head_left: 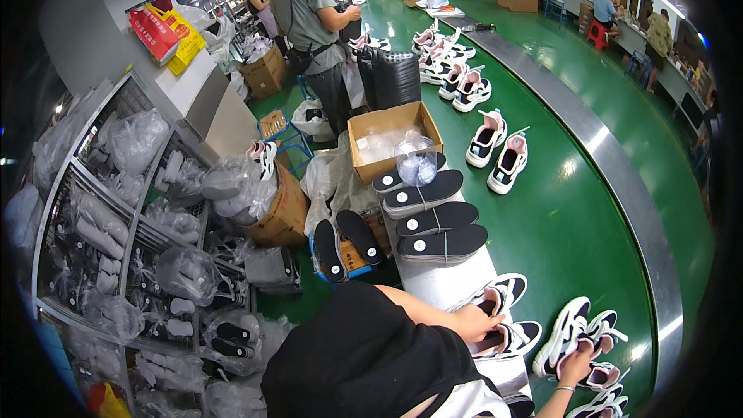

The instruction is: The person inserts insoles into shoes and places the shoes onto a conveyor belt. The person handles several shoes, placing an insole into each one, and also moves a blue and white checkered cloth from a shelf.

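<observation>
On the white bench (433, 286) in front of me stand two white-and-black sneakers with pink linings. My left hand (474, 322) reaches across them, its fingers closed at the opening of one sneaker (517, 338); the fingertips are partly hidden inside. Another sneaker (507, 291) stands just beyond that hand. Over the green conveyor, my right hand (573, 365), with a bracelet at the wrist, is closed on a sneaker (596, 337) among several. One sneaker there (563, 333) leans on its side. Bundled black insoles (441, 240) lie farther along the bench.
An open carton (398, 135) sits beyond the insoles, with a clear plastic container (416, 161) at its front. More sneakers (499, 147) line the green conveyor (573, 217). Left is a wire rack (131, 263) of bagged insoles. A person (313, 31) stands ahead; two loose insoles (340, 244) lie on a stool.
</observation>
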`<state>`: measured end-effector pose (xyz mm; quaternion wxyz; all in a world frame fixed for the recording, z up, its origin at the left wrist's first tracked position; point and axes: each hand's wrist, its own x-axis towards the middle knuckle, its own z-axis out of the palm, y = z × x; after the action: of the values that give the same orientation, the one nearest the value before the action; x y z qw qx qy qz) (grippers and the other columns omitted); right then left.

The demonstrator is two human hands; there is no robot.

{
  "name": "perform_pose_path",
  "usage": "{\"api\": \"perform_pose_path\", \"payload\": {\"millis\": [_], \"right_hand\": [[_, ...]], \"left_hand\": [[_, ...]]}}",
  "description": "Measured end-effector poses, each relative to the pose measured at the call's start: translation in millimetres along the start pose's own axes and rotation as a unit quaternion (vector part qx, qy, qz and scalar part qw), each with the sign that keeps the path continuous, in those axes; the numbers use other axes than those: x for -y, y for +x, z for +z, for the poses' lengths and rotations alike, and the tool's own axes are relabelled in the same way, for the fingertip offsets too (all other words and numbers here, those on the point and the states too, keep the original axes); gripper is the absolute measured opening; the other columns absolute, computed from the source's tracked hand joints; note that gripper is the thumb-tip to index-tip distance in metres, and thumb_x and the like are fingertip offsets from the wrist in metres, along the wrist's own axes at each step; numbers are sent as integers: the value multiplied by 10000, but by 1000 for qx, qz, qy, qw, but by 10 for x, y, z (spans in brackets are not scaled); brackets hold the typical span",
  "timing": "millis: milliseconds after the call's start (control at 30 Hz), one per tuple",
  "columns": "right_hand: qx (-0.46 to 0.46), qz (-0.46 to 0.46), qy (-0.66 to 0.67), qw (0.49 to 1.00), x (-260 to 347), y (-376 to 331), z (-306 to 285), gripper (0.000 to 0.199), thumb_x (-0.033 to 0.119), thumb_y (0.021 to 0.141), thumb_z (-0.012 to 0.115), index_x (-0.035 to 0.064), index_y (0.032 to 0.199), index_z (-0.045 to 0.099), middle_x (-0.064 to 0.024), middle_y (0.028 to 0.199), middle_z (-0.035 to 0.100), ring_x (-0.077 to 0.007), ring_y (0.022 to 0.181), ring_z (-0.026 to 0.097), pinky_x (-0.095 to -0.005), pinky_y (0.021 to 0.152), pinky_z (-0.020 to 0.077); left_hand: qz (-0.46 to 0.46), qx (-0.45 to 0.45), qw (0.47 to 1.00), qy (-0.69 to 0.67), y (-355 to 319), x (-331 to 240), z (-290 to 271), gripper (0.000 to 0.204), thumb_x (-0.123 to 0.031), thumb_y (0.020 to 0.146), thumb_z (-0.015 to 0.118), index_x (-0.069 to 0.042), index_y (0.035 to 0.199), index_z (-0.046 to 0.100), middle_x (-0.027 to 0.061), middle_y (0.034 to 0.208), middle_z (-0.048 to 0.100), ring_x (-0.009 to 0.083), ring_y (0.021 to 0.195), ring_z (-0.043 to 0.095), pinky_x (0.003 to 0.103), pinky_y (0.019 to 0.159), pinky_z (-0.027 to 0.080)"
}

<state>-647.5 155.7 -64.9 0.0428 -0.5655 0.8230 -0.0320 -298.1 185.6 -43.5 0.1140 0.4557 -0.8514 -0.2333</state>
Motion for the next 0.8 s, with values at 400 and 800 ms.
{"api": "perform_pose_path", "payload": {"millis": [400, 800], "right_hand": [[-54, 49, 36, 997, -1833, -241, 425, 337, 250, 815, 381, -19, 978, 501, -207, 963, 518, -317, 807, 510, -374, 731, 393], [-52, 212, 171, 961, 468, -2245, -668, 331, 269, 751, 550, 6, 950, 533, -152, 931, 551, -293, 853, 537, -344, 731, 426]], "left_hand": [[6, 48, 998, -43, -50, 59, -62, 454, -222, 749, 473, -72, 1169, 394, 122, 562, 539, 275, 483, 544, 408, 434, 411], [86, 185, 978, -52, 145, 65, -189, 610, -229, 771, 484, 56, 1232, 205, 220, 623, 563, 363, 565, 562, 443, 540, 455]]}}
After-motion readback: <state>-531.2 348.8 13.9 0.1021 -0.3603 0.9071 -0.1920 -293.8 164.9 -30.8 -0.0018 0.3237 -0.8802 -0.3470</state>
